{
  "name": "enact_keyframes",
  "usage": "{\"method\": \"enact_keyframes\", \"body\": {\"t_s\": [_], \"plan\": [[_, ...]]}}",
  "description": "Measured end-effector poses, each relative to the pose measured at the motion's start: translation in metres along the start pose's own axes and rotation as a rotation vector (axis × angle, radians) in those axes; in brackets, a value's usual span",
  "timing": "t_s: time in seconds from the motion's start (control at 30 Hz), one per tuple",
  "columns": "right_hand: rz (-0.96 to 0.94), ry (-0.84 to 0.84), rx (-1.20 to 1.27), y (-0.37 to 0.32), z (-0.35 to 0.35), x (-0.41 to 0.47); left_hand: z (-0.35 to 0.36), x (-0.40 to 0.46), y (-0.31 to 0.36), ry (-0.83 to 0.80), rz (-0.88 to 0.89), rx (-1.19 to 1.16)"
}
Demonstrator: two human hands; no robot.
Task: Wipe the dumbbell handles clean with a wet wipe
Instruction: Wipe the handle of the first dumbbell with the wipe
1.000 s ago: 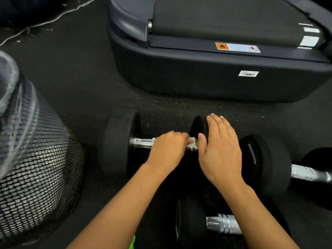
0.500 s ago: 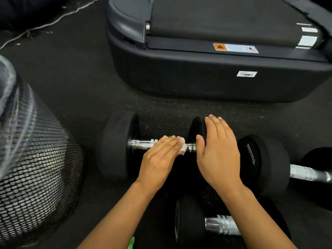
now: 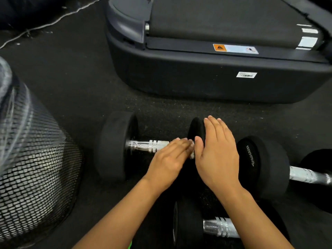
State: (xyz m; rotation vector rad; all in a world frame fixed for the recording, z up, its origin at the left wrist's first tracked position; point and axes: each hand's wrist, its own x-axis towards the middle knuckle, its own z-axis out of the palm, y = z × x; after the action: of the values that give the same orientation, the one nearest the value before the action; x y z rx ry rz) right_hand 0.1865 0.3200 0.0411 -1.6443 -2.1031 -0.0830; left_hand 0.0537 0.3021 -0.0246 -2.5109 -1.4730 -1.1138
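Three dumbbells (image 3: 115, 146) on black speckled floor (image 3: 71, 83); treadmill (image 3: 215, 76) behind.

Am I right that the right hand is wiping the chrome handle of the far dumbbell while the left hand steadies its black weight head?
Not quite: the hands are swapped. In the head view the left hand presses the wipe along the chrome handle, and the right hand lies flat on the black weight head, steadying it.
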Motion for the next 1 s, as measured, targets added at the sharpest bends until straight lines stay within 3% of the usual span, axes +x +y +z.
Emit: {"method": "enact_keyframes", "body": {"t_s": [0.07, 0.17, 0.27, 0.43, 0.57, 0.77, 1.0], "plan": [[0.001, -0.009, -0.002, 0.001, 0.000, 0.001, -0.005, 0.015, 0.002, -0.081, -0.044, 0.005], [-0.001, -0.024, -0.007, 0.001, 0.000, 0.004, -0.022, 0.040, 0.002, -0.306, -0.298, 0.036], [0.003, -0.019, -0.007, 0.000, 0.000, 0.004, -0.020, 0.048, 0.001, -0.345, -0.393, 0.104], [0.008, 0.011, 0.000, -0.001, 0.000, 0.002, -0.016, 0.018, 0.002, -0.232, -0.111, -0.047], [0.011, 0.003, 0.005, -0.001, 0.000, 0.003, -0.018, 0.027, 0.001, -0.240, -0.185, -0.025], [0.004, 0.014, -0.002, -0.001, 0.000, 0.001, -0.004, -0.004, -0.008, -0.003, 0.085, 0.040], [0.001, -0.001, -0.009, 0.000, -0.001, 0.001, -0.003, -0.004, -0.012, 0.024, 0.164, 0.070]]}}
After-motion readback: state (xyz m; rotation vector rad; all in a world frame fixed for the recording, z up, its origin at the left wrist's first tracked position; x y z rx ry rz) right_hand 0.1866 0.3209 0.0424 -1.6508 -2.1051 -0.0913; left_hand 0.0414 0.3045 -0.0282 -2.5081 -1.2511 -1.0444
